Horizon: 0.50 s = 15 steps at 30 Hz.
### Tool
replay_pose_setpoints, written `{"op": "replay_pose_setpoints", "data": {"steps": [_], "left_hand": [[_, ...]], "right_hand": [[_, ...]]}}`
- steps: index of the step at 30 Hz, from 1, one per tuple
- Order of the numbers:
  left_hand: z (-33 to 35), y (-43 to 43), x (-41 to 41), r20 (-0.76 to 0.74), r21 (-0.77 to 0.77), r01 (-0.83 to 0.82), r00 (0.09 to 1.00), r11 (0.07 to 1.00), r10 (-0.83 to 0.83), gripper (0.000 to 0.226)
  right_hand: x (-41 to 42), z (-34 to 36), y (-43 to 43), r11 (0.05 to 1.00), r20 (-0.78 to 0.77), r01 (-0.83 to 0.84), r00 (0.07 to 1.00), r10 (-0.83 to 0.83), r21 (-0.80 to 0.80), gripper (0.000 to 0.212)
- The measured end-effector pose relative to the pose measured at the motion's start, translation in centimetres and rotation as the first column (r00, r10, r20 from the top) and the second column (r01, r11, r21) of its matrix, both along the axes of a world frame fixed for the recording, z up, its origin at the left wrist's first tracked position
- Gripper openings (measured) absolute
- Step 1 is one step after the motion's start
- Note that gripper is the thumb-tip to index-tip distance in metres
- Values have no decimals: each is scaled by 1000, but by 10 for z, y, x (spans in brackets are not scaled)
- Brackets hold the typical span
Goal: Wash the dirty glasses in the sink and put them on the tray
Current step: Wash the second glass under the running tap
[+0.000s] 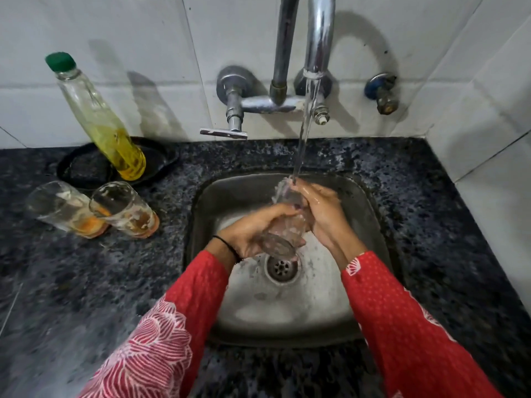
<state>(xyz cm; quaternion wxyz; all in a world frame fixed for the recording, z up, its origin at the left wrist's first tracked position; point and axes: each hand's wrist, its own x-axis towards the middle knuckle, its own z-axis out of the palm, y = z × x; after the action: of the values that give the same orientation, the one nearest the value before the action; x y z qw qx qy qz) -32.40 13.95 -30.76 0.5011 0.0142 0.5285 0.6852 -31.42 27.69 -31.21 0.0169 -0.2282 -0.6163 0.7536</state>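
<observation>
Glass [283,222] held tilted over sink [370,214], mouth under tap stream [301,139]. Clasped by left hand [253,228] near base, right hand [321,214] near rim. Best rotated slowly; inside apparently rubbed. Dirty glasses [94,208] waiting on counter.

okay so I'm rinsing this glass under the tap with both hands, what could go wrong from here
1. The glass is wet and held tilted over the steel sink by your left hand and right hand; it could slip and crack.
2. The two dirty glasses stand close together on the counter beside your left sleeve; an elbow swing might topple them.
</observation>
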Motion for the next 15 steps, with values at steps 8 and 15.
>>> {"op": "replay_pose_setpoints", "data": {"steps": [8, 15], "left_hand": [[-1, 9, 2, -570, -233, -92, 819, 968, -59, 22], [-20, 14, -1, -587, -143, -258, 799, 955, 128, 52]], "right_hand": [[1, -1, -5, 970, 1, -49, 999, 51, 238, 34], [3, 0, -6, 909, -3, -203, 976, 220, 364, 32]]}}
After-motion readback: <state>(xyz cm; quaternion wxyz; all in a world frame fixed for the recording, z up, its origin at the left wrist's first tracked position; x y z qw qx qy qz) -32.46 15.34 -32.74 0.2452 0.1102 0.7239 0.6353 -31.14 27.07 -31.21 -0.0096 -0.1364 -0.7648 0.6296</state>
